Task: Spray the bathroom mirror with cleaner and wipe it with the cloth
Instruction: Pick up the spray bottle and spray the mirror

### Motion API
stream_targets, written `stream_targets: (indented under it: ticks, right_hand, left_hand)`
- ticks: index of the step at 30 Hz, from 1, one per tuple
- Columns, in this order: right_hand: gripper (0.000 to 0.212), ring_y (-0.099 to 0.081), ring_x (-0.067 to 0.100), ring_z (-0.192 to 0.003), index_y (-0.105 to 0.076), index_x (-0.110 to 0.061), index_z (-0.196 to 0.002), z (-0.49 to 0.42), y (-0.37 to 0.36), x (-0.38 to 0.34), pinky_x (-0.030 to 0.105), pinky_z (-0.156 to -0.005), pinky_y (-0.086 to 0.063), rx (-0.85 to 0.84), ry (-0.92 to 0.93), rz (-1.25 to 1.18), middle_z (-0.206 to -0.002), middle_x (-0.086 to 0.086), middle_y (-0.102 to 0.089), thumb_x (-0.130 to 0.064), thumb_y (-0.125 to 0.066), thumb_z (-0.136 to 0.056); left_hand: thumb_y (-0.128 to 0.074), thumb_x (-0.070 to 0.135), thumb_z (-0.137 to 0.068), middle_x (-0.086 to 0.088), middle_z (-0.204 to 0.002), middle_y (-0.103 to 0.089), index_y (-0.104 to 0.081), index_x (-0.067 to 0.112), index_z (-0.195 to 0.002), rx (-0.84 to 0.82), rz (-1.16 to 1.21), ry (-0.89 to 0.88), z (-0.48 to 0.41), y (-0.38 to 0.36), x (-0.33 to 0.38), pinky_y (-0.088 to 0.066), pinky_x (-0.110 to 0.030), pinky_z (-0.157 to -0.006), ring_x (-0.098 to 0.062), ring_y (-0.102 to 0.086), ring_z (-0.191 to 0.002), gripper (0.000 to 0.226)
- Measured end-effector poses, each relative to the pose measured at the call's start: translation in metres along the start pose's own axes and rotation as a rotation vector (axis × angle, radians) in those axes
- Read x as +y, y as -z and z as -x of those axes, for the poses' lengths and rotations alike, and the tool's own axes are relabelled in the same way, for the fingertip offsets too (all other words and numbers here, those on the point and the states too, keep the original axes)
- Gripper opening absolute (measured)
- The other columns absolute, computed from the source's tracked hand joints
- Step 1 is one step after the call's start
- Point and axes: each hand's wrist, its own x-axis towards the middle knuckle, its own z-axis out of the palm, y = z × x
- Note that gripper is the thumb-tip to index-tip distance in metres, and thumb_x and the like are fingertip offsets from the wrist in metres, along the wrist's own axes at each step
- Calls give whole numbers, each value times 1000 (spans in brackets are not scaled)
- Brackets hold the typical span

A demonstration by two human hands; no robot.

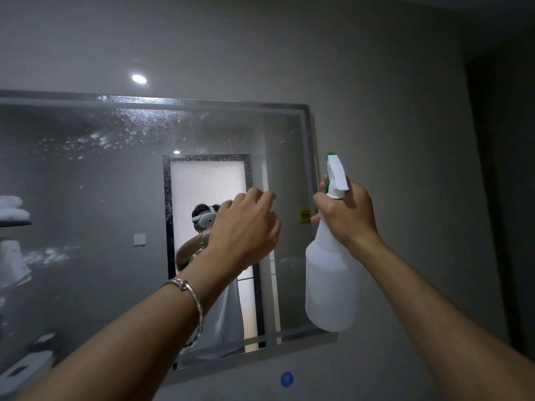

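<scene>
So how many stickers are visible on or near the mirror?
2: a yellow sticker at the right edge of the mirror, beside the right hand holding the spray bottle; a round blue sticker on the wall below it. Others may be hidden.

Can't see the left end of the mirror (86,183), chopped off by the frame edge. Can't tell the contents of the left hand (246,227), seen from the back only. Can't read the yellow sticker (304,214), way too tiny.

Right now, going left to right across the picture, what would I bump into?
Folded towels reflected in the mirror → left hand → yellow sticker → spray bottle in the right hand.
</scene>
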Motion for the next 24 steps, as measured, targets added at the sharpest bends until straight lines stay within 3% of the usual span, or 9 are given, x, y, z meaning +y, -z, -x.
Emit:
stream_targets:
  ticks: [3, 10, 15, 22, 24]
  right_hand:
    - [12, -66, 18, -59, -60, -12, -95, -4, 5, 4, 36, -66, -58, 15, -37, -8, -81, 3, -62, -12, -61, -83]
    - [9, -65, 17, -61, -59, -14, -93, 2, 7, 16, 25, -56, -52, 39, -16, 28, -80, 5, -63, -12, -62, -85]
    - [13, -66, 23, -61, -59, -10, -97, 3, 8, 16, 34, -63, -57, 2, -6, 24, -85, 11, -62, -8, -60, -83]
    - [19, -67, 20, -58, -60, -15, -100, 8, 1, 7, 34, -65, -59, -75, -11, -10, -89, 2, -62, -7, -59, -83]
    - [14, -66, 18, -58, -60, -14, -97, 10, -3, 6, 28, -59, -56, -89, -17, -6, -85, 3, -62, -9, -60, -84]
  left_hand:
    - [-35, 35, -94, -6, -133, -48, -41, 18, -133, 2, 7, -1, 0, -3, 1, -40, -35, -92, -21, -51, -111, 42]
    - [-35, 36, -95, -5, -134, -48, -41, 19, -133, 6, 20, -12, -3, -8, 10, -40, -36, -92, -21, -51, -112, 42]
    - [-35, 35, -94, -4, -133, -48, -42, 19, -132, 3, 11, -23, -1, -9, 14, -38, -34, -89, -20, -51, -109, 42]
    - [-36, 35, -94, -5, -131, -49, -42, 18, -133, -4, 17, -7, 4, -7, 5, -40, -35, -91, -22, -51, -109, 43]
    - [-36, 34, -94, -5, -130, -50, -43, 18, -132, -1, 10, 2, 9, -4, 1, -41, -34, -89, -22, -51, -109, 42]
